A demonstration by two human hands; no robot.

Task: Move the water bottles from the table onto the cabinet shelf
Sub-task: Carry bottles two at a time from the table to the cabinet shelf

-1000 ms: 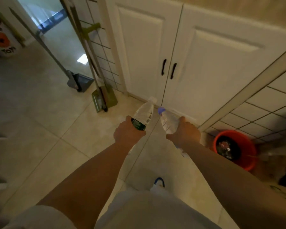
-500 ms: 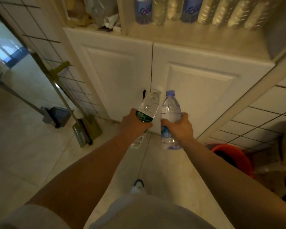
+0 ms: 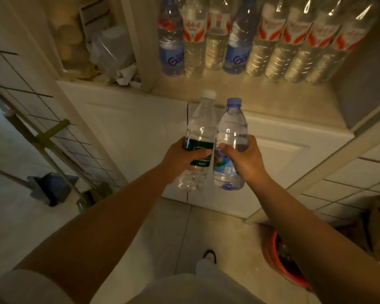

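My left hand [image 3: 182, 157] grips a clear water bottle with a white cap and dark green label [image 3: 201, 126]. My right hand [image 3: 247, 160] grips a bluish bottle with a purple cap [image 3: 233, 126]. Both bottles stand upright, side by side and touching, in front of the white cabinet doors and just below the shelf's front edge [image 3: 261, 102]. A row of several water bottles [image 3: 250, 40] stands along the back of that shelf, leaving a bare strip in front of them.
A left shelf compartment holds plastic bags and clutter [image 3: 105, 51]. A vertical divider [image 3: 138, 40] separates the two compartments. A broom and dustpan [image 3: 51, 187] lean at the left. A red bucket [image 3: 281, 260] sits on the tiled floor at the right.
Both hands have risen with their bottles toward the shelf, and the bottles have come upright and together. The view has tilted up, bringing the shelf and its bottle row into sight.
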